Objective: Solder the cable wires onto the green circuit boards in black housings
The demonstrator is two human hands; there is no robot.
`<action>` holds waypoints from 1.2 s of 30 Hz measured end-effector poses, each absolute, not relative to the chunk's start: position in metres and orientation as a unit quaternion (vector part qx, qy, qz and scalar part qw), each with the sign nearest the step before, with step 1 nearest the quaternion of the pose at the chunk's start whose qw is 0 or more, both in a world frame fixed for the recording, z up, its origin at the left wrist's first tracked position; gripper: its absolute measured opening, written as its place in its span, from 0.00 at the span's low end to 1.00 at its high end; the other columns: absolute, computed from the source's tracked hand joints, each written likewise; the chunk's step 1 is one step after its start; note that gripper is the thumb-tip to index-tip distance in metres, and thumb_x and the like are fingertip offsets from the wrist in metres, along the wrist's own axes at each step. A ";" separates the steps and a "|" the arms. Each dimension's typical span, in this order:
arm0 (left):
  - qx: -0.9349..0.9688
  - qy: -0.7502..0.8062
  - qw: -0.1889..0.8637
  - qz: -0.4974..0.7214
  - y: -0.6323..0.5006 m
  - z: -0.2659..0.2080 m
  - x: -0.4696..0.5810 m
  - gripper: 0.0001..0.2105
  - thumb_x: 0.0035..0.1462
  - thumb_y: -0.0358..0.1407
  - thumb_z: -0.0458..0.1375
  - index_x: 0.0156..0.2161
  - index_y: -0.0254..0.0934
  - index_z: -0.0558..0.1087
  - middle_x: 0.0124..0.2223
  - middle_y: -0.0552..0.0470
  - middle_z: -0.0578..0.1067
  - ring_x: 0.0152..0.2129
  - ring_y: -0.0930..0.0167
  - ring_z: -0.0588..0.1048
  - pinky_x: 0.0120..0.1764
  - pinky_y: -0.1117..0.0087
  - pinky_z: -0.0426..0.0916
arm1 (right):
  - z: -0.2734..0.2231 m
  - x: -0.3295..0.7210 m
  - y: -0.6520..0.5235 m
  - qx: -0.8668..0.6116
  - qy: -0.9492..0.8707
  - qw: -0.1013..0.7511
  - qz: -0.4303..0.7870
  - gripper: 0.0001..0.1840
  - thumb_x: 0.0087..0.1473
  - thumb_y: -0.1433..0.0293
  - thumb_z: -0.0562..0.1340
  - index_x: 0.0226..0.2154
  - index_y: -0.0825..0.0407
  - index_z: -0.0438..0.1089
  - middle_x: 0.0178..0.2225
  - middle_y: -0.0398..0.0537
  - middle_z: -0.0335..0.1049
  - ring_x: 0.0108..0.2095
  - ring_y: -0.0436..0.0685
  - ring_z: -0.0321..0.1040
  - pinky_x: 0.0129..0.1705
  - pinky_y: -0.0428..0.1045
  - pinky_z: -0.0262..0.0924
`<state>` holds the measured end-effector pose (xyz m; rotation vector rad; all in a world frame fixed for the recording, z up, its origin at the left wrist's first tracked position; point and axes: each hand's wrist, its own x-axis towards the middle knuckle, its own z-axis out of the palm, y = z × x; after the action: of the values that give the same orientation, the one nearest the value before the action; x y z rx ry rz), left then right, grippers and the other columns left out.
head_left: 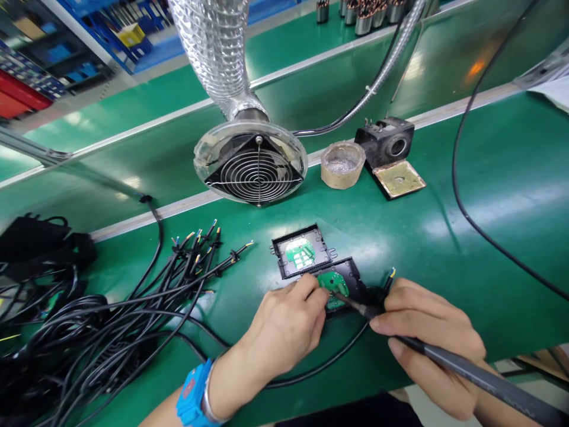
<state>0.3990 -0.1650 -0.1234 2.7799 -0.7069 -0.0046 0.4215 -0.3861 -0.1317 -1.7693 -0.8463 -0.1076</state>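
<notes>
In my right hand (433, 335) is a soldering iron (484, 376). Its tip reaches the green circuit board (331, 283) inside a black plastic case (351, 271). My left hand (284, 323), with a blue band at the wrist, is closed in a pinch at the near left side of that board. Whatever its fingertips hold is hidden. A second black case (281, 270), also with a green board (300, 252), lies just behind. A black cable (329, 360) curves beneath my left wrist toward the case, and stripped wire ends (392, 273) show beside my right fingers.
A pile of black cables (120, 332) covers the left of the green bench. Behind the cases hangs a fume extractor (258, 172) on a foil duct (217, 53). To its right stand a round tub (341, 169) and an iron stand (393, 148) with a sponge tray.
</notes>
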 end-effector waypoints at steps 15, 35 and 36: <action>0.962 -0.242 0.125 0.007 -0.166 -0.122 0.397 0.08 0.60 0.29 0.48 0.38 0.37 0.70 0.34 0.52 0.69 0.23 0.71 0.69 0.20 0.70 0.66 | -0.127 0.425 -0.382 -0.755 -0.364 0.543 -0.061 0.11 0.48 0.79 0.54 0.31 0.55 0.69 0.25 0.48 0.61 0.25 0.51 0.60 0.28 0.51 0.59; 0.968 -0.233 0.094 -0.017 -0.169 -0.123 0.399 0.07 0.58 0.28 0.49 0.32 0.37 0.68 0.31 0.53 0.66 0.19 0.72 0.65 0.18 0.69 0.61 | -0.136 0.410 -0.382 -0.787 -0.395 0.462 -0.104 0.14 0.47 0.80 0.54 0.33 0.52 0.72 0.26 0.48 0.67 0.25 0.53 0.65 0.30 0.52 0.65; 0.968 -0.231 0.092 -0.021 -0.170 -0.123 0.399 0.07 0.58 0.29 0.49 0.32 0.37 0.68 0.31 0.53 0.66 0.18 0.73 0.64 0.18 0.70 0.61 | -0.135 0.410 -0.382 -0.789 -0.389 0.464 -0.101 0.14 0.47 0.80 0.54 0.32 0.52 0.72 0.26 0.47 0.67 0.25 0.53 0.65 0.29 0.51 0.65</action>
<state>0.3988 -0.1697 -0.1227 2.8749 -0.6867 -0.0620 0.4096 -0.3820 -0.1347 -1.9385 -0.9566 -0.2490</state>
